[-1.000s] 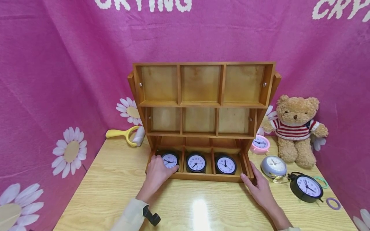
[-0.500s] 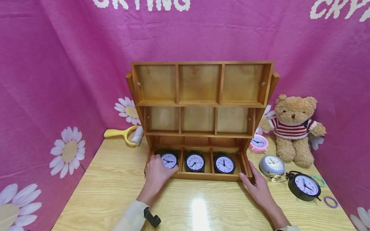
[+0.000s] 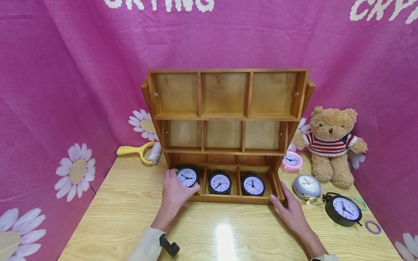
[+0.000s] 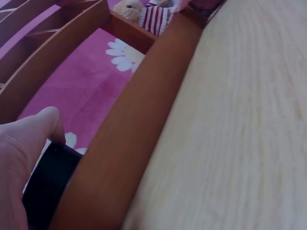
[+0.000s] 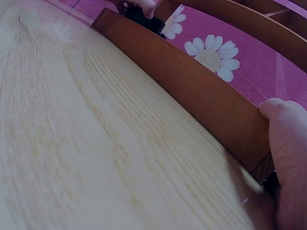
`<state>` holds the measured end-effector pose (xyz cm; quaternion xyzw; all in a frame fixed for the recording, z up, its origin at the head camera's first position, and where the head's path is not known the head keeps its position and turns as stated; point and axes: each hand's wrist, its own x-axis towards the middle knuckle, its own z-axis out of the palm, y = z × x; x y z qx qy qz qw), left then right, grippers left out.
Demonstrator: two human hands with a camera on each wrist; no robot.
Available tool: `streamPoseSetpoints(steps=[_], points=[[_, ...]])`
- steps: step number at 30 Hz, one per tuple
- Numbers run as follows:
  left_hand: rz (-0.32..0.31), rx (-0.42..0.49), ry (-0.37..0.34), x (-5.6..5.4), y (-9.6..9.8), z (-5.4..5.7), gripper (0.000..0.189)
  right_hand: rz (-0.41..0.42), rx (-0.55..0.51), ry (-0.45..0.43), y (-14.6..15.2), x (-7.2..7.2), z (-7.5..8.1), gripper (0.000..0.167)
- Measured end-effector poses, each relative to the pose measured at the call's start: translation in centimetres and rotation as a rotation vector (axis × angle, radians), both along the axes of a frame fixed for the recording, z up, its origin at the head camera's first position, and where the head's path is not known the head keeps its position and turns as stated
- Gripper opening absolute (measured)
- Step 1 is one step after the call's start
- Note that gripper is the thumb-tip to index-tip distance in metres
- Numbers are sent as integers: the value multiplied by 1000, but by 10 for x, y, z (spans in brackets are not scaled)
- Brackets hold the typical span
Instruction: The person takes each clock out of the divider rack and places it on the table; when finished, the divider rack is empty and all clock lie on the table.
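Observation:
A tiered wooden display rack (image 3: 225, 117) with square compartments stands on the table. My left hand (image 3: 174, 192) grips a black round alarm clock (image 3: 187, 177) by its rim, thumb at the lower edge, in the bottom tier's left compartment. This clock sits raised and tilted there; in the left wrist view its black side (image 4: 53, 179) shows under the thumb. A second black clock (image 3: 220, 183) lies in the middle compartment and a third black clock (image 3: 253, 185) in the right one. My right hand (image 3: 292, 208) holds the rack's front right corner, thumb on the front board (image 5: 192, 91).
Right of the rack are a pink clock (image 3: 291, 161), a grey-blue clock (image 3: 307, 185), a black alarm clock (image 3: 343, 210), glasses (image 3: 312, 200), a green ring (image 3: 360, 203), a purple ring (image 3: 373, 227) and a teddy bear (image 3: 331, 145). A yellow-handled lint roller (image 3: 140, 151) lies left.
My left hand has raised the left clock a little, up and to the left, out of its flat position. My right hand stays on the rack's corner.

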<state>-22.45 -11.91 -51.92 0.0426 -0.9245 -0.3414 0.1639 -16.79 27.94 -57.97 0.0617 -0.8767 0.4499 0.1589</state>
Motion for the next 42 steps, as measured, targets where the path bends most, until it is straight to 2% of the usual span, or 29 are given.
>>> streamPoseSetpoints(steps=[5, 12, 21, 31, 38, 42], points=[[-11, 78, -5, 5, -5, 12, 92, 3, -1, -14, 1, 0, -1, 70], [-17, 66, 70, 14, -17, 32, 87, -5, 1, -9, 2, 0, -1, 70], [49, 71, 121, 23, -48, 43, 82, -17, 8, -14, 3, 2, 1, 72], [126, 40, 90, 29, -84, 44, 79, -6, -7, 0, 2, 2, 4, 73], [173, 34, 82, 22, -106, 33, 77, -8, -8, 13, 1, 1, 3, 72], [175, 48, 60, 17, -117, 25, 76, -1, -15, 12, 0, 0, 2, 72]])
